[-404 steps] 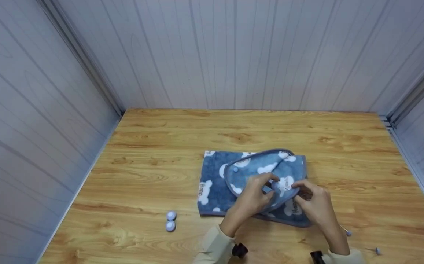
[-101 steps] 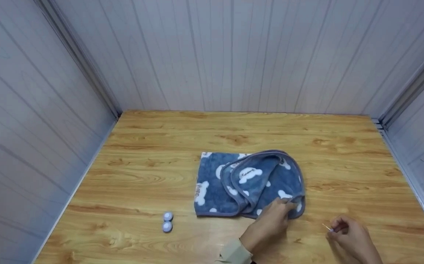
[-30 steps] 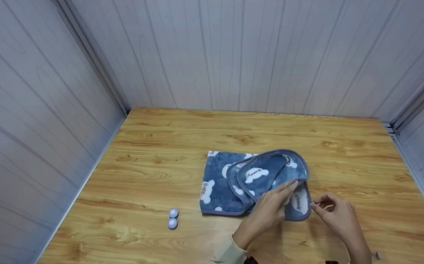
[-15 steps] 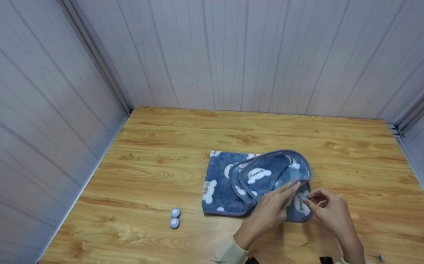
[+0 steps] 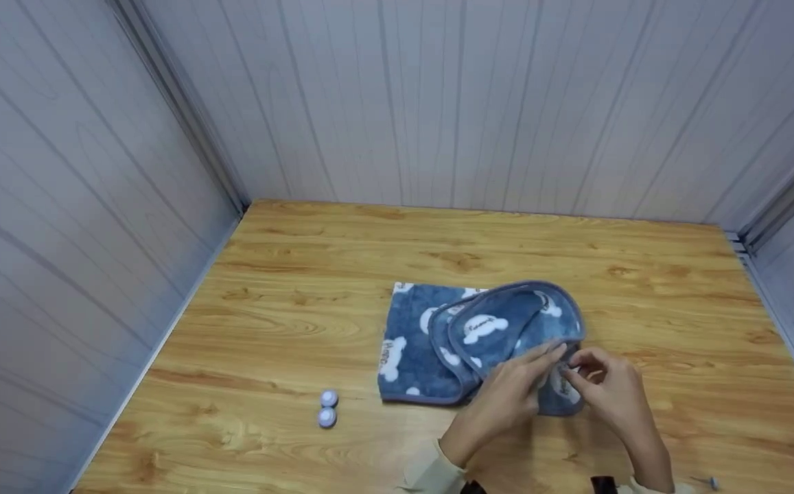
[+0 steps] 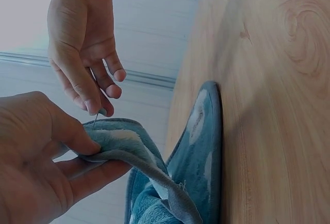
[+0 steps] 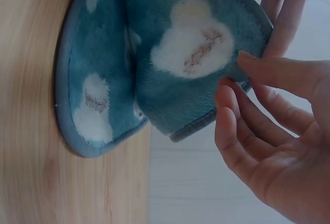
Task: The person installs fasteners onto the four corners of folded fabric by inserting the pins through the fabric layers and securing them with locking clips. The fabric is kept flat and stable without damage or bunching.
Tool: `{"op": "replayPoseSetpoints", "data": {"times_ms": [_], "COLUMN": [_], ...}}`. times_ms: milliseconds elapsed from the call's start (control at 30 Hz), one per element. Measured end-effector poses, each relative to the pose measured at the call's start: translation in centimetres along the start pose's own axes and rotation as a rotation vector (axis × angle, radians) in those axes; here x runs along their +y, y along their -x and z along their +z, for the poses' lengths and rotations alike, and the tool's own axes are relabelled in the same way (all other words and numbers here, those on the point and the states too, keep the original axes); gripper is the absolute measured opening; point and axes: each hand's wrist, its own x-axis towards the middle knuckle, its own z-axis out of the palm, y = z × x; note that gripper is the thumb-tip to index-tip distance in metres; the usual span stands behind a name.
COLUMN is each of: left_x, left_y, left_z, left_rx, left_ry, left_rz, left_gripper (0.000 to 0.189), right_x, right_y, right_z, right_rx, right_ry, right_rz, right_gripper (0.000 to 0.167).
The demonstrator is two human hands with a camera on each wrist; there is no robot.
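The cloth lay folded on the counter, with one edge raised. My left grip pinched this edge between thumb and fingers. Just beside, my right grip pinched a pin, its point at the cloth. Two round caps lay touching, farther left; another pin lay at the front right.

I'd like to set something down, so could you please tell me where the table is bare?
Bare table lies left of the round lilac pieces, between the folded cloth and back wall, and right of the right hand. The cloth's near right corner is crowded by that hand and the left hand; a loose pin lies beside the right sleeve.
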Motion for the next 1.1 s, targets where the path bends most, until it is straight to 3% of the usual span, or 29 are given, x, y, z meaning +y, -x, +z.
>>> {"op": "replayPoseSetpoints", "data": {"times_ms": [167, 400, 633, 833, 1100], "left_x": [0.2, 0.5, 0.5, 0.4, 0.1], "left_y": [0.1, 0.3, 0.8, 1.3, 2.5], "left_z": [-0.1, 0.1, 0.1, -0.4, -1.8], "left_rx": [-0.035, -0.055, -0.054, 0.002, -0.001], "left_ry": [-0.001, -0.038, -0.009, 0.024, 0.103], "left_rz": [0.013, 0.068, 0.079, 0.086, 0.039], "left_gripper": [0.065, 0.067, 0.067, 0.065, 0.065], "right_x": [0.0, 0.0, 0.0, 0.1, 0.1], "right_y": [-0.1, -0.1, -0.1, 0.1, 0.1], "right_z": [0.4, 0.9, 1.1, 0.8, 0.4], "right_rx": [0.010, 0.005, 0.017, 0.037, 0.026], "right_ry": [-0.021, 0.020, 0.014, -0.024, -0.040], "right_rz": [0.003, -0.039, -0.041, -0.036, -0.021], "right_gripper": [0.021, 0.046, 0.034, 0.027, 0.025]}}
